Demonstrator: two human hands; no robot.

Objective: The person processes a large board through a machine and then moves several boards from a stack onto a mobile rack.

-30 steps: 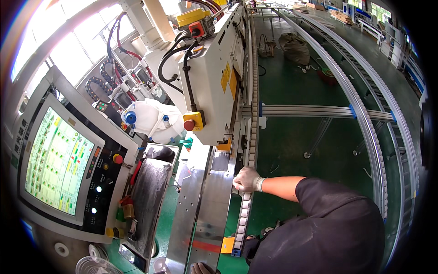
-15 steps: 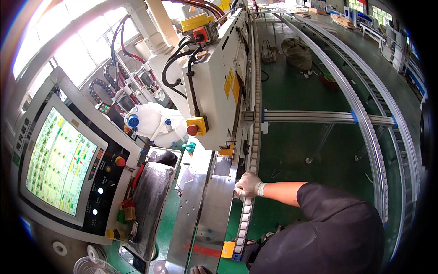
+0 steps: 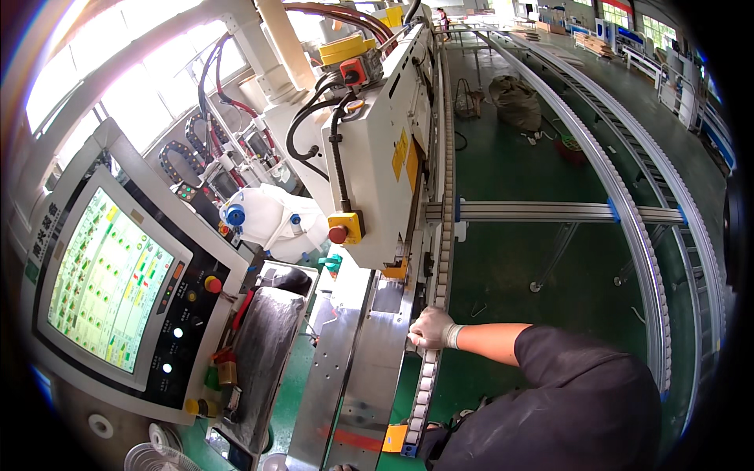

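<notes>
My right hand (image 3: pixel 432 328), in a pale glove, is closed at the right edge of the long steel bed (image 3: pixel 369 369), beside the roller track (image 3: pixel 426 377). Its fingers curl down by the bed's side, and what they grip, if anything, is hidden. Of my left hand (image 3: pixel 343 468) only a sliver shows at the lower rim, by the near end of the bed; its hold cannot be made out. Ahead of the right hand, the bed runs under a beige machine housing (image 3: pixel 369 165) with a red-and-yellow stop button (image 3: pixel 339 234).
To the left stands a control panel with a lit screen (image 3: pixel 110 275). Beside it a grey tray (image 3: pixel 263 353) carries small tools, with a phone (image 3: pixel 229 449) near its end. Metal rails (image 3: pixel 589 133) stretch away on the right, joined by a crossbar (image 3: pixel 534 210). A sack (image 3: pixel 514 102) lies beyond.
The view has shifted slightly, so the machine sits a little lower and farther right. My right hand keeps its place at the bed's edge; less of my left hand shows.
</notes>
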